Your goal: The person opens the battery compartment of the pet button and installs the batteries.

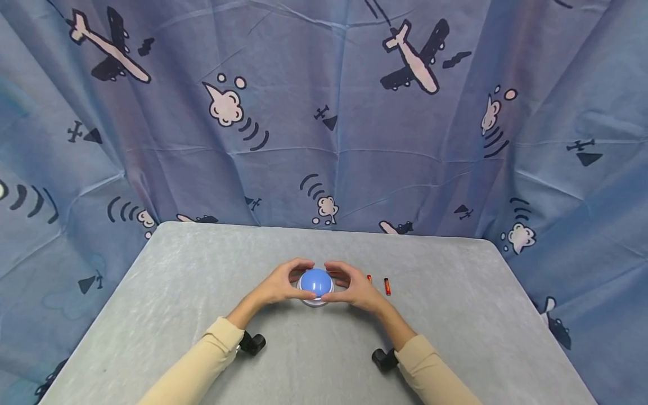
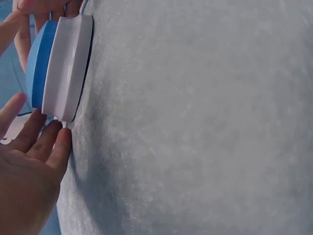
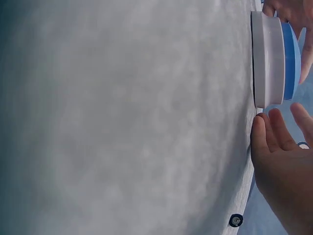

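A round push button (image 1: 316, 283) with a blue dome and a white base sits on the table between my two hands. My left hand (image 1: 284, 282) curves round its left side, thumb in front and fingers behind; in the left wrist view those fingers (image 2: 46, 139) reach the base's edge, relaxed. On the other side, my right hand (image 1: 358, 288) mirrors this shape. The right wrist view shows the right fingertips (image 3: 259, 122) loosely bent just beside the white base (image 3: 266, 61), with a small gap. The button's underside is hidden.
Two small red batteries, one (image 1: 387, 286) in full view and one (image 1: 369, 278) partly behind my right hand, lie right of the button. The grey table (image 1: 228, 247) ends at a blue curtain (image 1: 304, 112) printed with airplanes. Black wrist cameras hang under both sleeves.
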Demonstrator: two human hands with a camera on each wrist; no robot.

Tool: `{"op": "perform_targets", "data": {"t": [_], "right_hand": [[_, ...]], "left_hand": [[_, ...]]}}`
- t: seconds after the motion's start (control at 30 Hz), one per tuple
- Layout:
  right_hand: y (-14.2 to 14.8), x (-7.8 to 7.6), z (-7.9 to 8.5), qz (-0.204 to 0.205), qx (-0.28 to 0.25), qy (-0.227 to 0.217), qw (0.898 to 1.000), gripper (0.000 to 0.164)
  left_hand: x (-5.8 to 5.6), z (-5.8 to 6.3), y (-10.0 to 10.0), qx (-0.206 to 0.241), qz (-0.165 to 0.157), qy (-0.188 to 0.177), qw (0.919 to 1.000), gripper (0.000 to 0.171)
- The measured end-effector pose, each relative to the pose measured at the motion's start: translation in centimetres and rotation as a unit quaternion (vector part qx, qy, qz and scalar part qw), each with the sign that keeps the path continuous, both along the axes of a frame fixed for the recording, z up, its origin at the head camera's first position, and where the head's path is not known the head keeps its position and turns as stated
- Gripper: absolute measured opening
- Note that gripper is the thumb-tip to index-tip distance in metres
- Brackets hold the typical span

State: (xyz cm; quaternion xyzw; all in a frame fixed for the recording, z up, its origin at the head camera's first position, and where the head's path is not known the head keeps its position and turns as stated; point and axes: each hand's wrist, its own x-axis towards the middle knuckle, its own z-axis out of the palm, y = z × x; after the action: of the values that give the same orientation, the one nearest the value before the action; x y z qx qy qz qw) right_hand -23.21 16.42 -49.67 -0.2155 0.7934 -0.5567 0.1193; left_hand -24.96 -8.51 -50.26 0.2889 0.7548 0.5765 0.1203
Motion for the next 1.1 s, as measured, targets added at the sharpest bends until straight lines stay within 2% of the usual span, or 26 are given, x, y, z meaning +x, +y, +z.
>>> {"op": "perform_targets", "data": {"t": [0.2, 0.37, 0.6, 0.73, 0.87, 1.1], "right_hand": [[0.0, -0.2, -0.3, 0.010, -0.005, 0.005, 1.000, 0.077], [0.0, -0.3, -0.6, 0.009, 0.007, 0.008, 1.000, 0.074], [-0.2, -0.3, -0.5, 0.000, 0.017, 0.020, 1.000, 0.067], [-0.3, -0.5, -0.6, -0.003, 0.019, 0.022, 1.000, 0.065], [-0.1, -0.4, -0.3, 0.002, 0.002, 0.015, 1.000, 0.064], [0.3, 0.3, 0.8, 0.014, -0.035, -0.007, 0.999, 0.063]], "left_hand": [[0.0, 0.1, 0.0, -0.012, -0.004, -0.002, 0.9999, 0.072], [-0.1, 0.0, -0.2, -0.039, -0.011, -0.007, 0.9991, 0.075], [-0.2, -0.3, 0.0, -0.064, 0.001, 0.007, 0.9979, 0.070], [-0.1, -0.3, -0.2, -0.046, 0.004, 0.022, 0.9987, 0.067], [0.2, -0.1, -0.4, -0.011, 0.005, 0.013, 0.9998, 0.065], [0.8, 0.2, -0.3, 0.025, 0.002, -0.005, 0.9997, 0.063]]}}
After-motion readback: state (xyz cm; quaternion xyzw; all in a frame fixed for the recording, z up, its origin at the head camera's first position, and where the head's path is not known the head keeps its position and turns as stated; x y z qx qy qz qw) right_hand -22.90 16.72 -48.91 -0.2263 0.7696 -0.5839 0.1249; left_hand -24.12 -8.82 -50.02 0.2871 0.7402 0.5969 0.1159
